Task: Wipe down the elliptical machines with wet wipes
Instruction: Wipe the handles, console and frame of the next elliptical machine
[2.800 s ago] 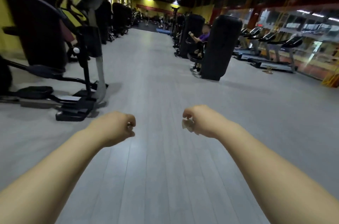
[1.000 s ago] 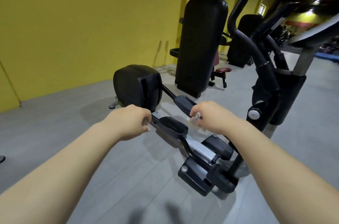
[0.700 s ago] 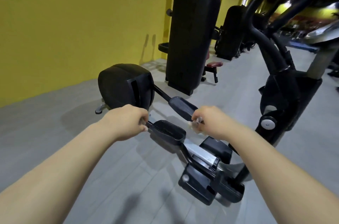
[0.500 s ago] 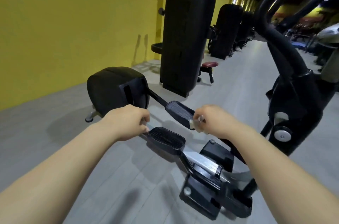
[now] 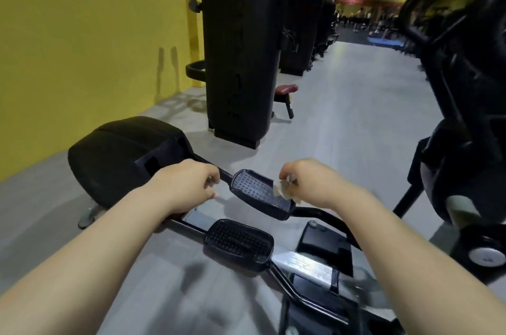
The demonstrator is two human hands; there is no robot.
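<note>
A black elliptical machine (image 5: 128, 159) stands right below me, its rounded rear housing at the left. Two studded foot pedals show, the far pedal (image 5: 257, 193) raised and the near pedal (image 5: 239, 243) lower. My right hand (image 5: 312, 184) grips a small crumpled wet wipe (image 5: 283, 189) just above the far pedal's right edge. My left hand (image 5: 189, 185) is a fist with curled fingers over the pedal arm behind the far pedal; something small glints between its fingers, but I cannot make it out. The machine's upright and handles (image 5: 465, 104) rise at the right.
A yellow wall (image 5: 82, 33) runs along the left. A tall black weight-machine shroud (image 5: 242, 49) with a red seat (image 5: 286, 89) stands ahead, more machines behind it. Grey floor (image 5: 356, 104) stretches toward the far end of the gym.
I have turned from the open aisle to this elliptical and come closer. Both hands have stayed fisted; the right hand with the wipe now hovers at the far pedal.
</note>
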